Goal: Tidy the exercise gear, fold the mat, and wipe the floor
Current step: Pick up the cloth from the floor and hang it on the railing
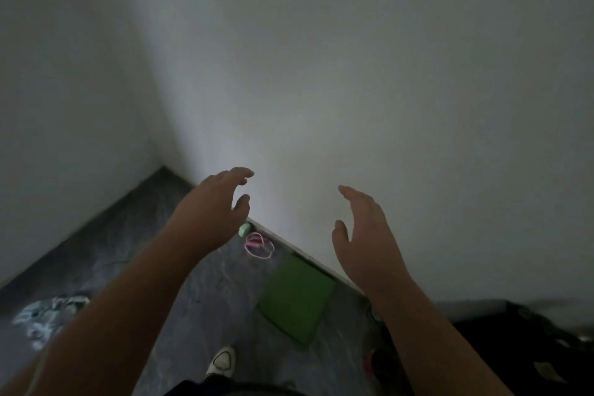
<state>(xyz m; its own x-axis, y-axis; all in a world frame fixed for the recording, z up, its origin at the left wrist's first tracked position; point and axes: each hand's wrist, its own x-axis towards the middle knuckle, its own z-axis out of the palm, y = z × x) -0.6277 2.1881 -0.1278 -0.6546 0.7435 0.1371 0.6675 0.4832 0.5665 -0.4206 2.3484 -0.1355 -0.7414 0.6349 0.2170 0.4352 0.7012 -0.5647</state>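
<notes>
Both the left hand (pixel 213 202) and right hand (pixel 363 235) hang released; the folded green foam mat (pixel 294 297) looks light and soft, best pinched along one edge.

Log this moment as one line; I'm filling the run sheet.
left hand: open, raised, empty | right hand: open, raised, empty | green mat: folded, on floor by wall

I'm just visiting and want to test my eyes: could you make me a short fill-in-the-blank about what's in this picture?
1. The folded mat lying on the floor is ____ in colour.
2. The looped pink bands lie beside the ____.
3. Both the left hand and the right hand hold ____.

Missing words: green; wall; nothing
</notes>
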